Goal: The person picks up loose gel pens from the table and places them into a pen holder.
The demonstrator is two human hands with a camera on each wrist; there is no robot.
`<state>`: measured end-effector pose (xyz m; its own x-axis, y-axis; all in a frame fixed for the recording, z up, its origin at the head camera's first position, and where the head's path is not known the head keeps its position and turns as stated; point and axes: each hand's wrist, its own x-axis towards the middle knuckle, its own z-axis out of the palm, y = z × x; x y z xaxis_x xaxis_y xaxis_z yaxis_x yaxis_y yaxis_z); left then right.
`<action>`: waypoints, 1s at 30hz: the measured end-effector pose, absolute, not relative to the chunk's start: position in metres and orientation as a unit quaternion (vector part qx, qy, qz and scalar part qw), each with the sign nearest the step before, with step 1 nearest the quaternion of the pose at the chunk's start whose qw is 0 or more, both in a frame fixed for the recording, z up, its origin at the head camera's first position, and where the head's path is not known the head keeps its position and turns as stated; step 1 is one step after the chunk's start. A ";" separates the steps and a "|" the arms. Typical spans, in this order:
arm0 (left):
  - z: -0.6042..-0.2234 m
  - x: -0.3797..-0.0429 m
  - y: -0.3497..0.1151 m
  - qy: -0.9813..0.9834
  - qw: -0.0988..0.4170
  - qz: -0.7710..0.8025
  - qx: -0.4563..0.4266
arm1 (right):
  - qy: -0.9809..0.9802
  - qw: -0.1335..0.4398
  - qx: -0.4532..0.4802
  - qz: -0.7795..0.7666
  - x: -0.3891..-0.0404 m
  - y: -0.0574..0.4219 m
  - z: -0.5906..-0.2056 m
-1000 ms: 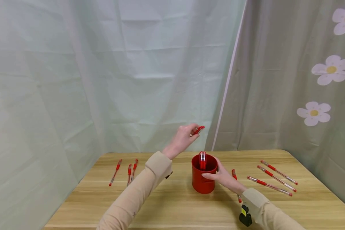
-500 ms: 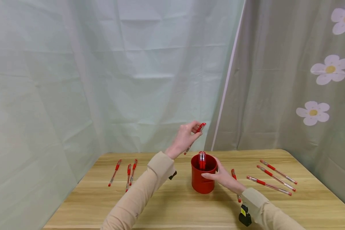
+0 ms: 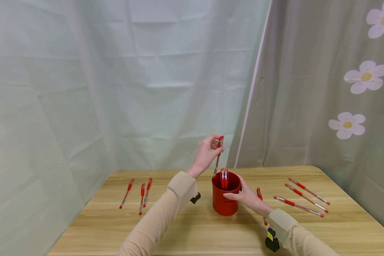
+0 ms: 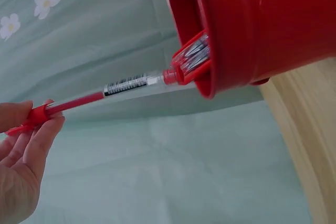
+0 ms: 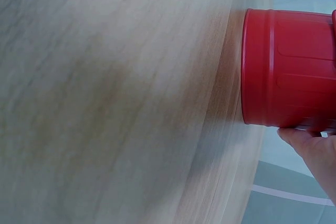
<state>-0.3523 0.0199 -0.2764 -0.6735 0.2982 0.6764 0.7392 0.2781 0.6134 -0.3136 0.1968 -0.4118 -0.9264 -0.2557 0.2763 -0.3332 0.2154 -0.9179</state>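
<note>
pinching a red pen [image 4: 79, 102] by its capped end, left hand [image 3: 207, 151] is just right of frame centre; fingers and thumb closed on it. pen hangs nearly upright, slight tilt, lower end by left rim of red cup [image 3: 225, 204]; can't tell if touching. cup stands upright on wooden tabletop [image 3: 192, 238], lower centre-right of frame. right hand [image 3: 248, 195] grips cup from its right side, thumb on near wall, other fingers mostly hidden behind. cluster of pens [image 3: 224, 179] stands in cup, red caps up, above rim. three loose pens [image 3: 126, 193] lie on tabletop at lower left, three more pens [image 3: 306, 198] at lower right, one pen [image 3: 259, 193] partly behind right wrist. pale curtain [image 3: 179, 71] fills upper frame.
</note>
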 end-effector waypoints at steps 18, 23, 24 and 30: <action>-0.300 -0.357 0.027 -0.764 0.180 -0.544 -0.296 | -0.780 0.025 0.194 0.594 -0.288 0.188 -0.384; -0.307 -0.355 0.029 -0.768 0.176 -0.541 -0.295 | -0.778 0.027 0.203 0.593 -0.287 0.190 -0.387; -0.308 -0.355 0.030 -0.767 0.175 -0.544 -0.293 | -0.778 0.027 0.203 0.595 -0.290 0.192 -0.390; -0.314 -0.350 0.035 -0.768 0.171 -0.544 -0.293 | -0.778 0.028 0.202 0.594 -0.305 0.199 -0.412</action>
<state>-0.3498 0.0347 -0.3136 -0.7692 0.2640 0.5819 0.6365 0.2369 0.7340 -0.3053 0.1994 -0.4115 -0.9166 -0.2809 0.2845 -0.3484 0.2123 -0.9130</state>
